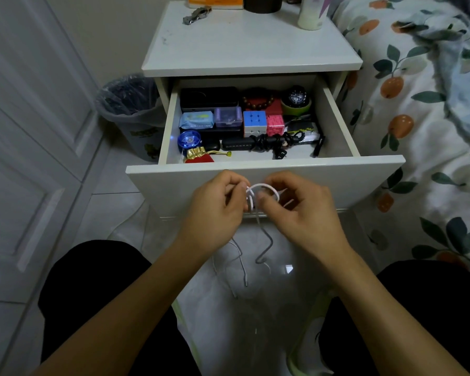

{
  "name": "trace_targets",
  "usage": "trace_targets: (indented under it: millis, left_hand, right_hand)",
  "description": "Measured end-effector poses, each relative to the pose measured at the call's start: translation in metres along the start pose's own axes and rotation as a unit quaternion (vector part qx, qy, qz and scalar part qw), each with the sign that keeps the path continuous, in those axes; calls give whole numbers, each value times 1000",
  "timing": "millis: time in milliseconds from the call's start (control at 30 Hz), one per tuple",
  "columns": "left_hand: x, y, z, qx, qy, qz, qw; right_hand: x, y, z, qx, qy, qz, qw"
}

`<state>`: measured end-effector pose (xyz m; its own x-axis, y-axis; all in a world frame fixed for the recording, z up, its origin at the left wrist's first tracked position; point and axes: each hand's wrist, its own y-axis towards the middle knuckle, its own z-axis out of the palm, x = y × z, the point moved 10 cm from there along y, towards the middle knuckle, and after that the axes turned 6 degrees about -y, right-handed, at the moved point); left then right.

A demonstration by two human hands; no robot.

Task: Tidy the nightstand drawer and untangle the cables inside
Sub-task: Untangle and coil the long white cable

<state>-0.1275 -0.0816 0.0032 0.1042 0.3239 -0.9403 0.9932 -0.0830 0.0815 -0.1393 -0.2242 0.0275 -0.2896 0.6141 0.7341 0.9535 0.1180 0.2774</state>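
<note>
While both hands work just in front of the drawer (263,169) face, the white cable (258,189) sits betw. them as a small loop/knot, w/ its loose tails (263,240) hanging straight down toward the floor. Left hand (215,210) pinches the loop's left side, fingers curled in; right hand (301,210) pinches the right side, thumb and forefinger closed on the cord, other fingers loosely bent. Both hands are equally near the knot and touch it. Loop plane runs roughly left-right betw. the fingertips; the tails' long axis is vertical, below and slightly toward the person. So the next pull prob. turns on drawing a tail out through the loop, downward or sideways, not toward the drawer.

Counts: 2 hands, 1 white cable in hand (how many tails hang below I can't tell for sure, at least 2 strands show). Inside the drawer: 1 black cable bundle (272,141) lying left-right near the front, tangled round a dark bar-shaped item; 2 cubes (254,121), side by side; 1 watch (296,97) at back right; 1 bead bracelet (258,101); 1 blue yo-yo (189,139) front left; 1 red pouch (198,156) at the front wall. 1 bin (130,109) stands left of the nightstand (242,50).
</note>
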Motion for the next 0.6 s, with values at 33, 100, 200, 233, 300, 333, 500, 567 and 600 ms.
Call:
trace_targets:
  millis: [33, 100, 200, 233, 300, 333, 500, 567, 600]
  left_hand:
    - [-3, -1, 2, 9, 30, 20, 999]
    - [-7, -2, 4, 18, 61, 48, 997]
    - [-8, -1, -3, -2, 32, 47, 998]
    - [-5, 0, -7, -15, 21, 36, 999]
    - [-2, 2, -11, -28, 34, 28, 999]
    - [-2, 2, -11, -25, 57, 32, 998]
    - [-15, -2, -6, -9, 131, 89, 987]
    - [-15, -1, -7, -5, 130, 88, 988]
    - [-12, -1, -7, 1, 122, 79, 989]
  right_hand:
    - [9, 0, 2, 13, -37, -40, 998]
    - [15, -1, 0, 0, -52, -68, 996]
    - [-19, -1, -19, -97, 132, 80, 983]
    - [-31, -1, -25, -124, 158, 119, 972]
    - [-39, 3, -24, -98, 90, 129, 983]
    - [-33, 5, -19, -62, 15, 96, 993]
    - [17, -2, 20, 54, -208, -124, 969]
    - [21, -1, 18, 38, -224, -135, 964]
    - [16, 1, 10, 8, -205, -113, 972]
